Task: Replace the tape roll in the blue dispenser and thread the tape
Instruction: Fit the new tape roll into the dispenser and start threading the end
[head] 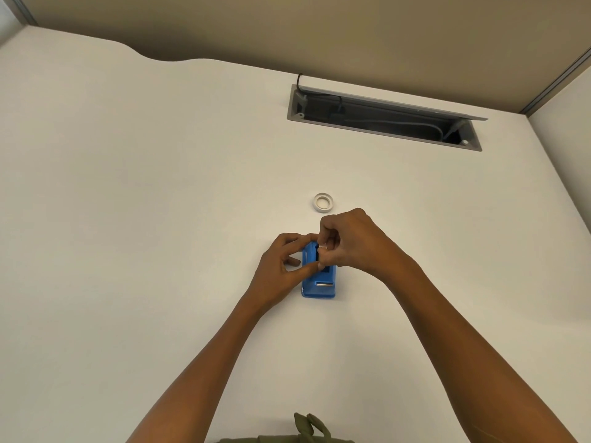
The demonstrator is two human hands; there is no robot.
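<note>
Head camera, looking down a white desk [128, 187]: nearest the viewer, a bit of olive-green clothing [307, 426] is showing at the bottom edge, with two bare forearms reaching out from it. Farther out, the blue dispenser [318, 282] is standing flat on the desk, its cutter end pointing back toward the person. The left hand [281, 266] is bracing the dispenser's side, thumb and fingers curled around the body, apparently to keep it from sliding. The right hand [348, 241] is hovering over the roll well, its fingertips pinched together on something small and pale, probably tape or a core, though it is too small to tell. Just beyond lies a white tape roll [323, 203], flat and untouched. Farthest back, a grey cable tray [383, 118] is sitting open.
</note>
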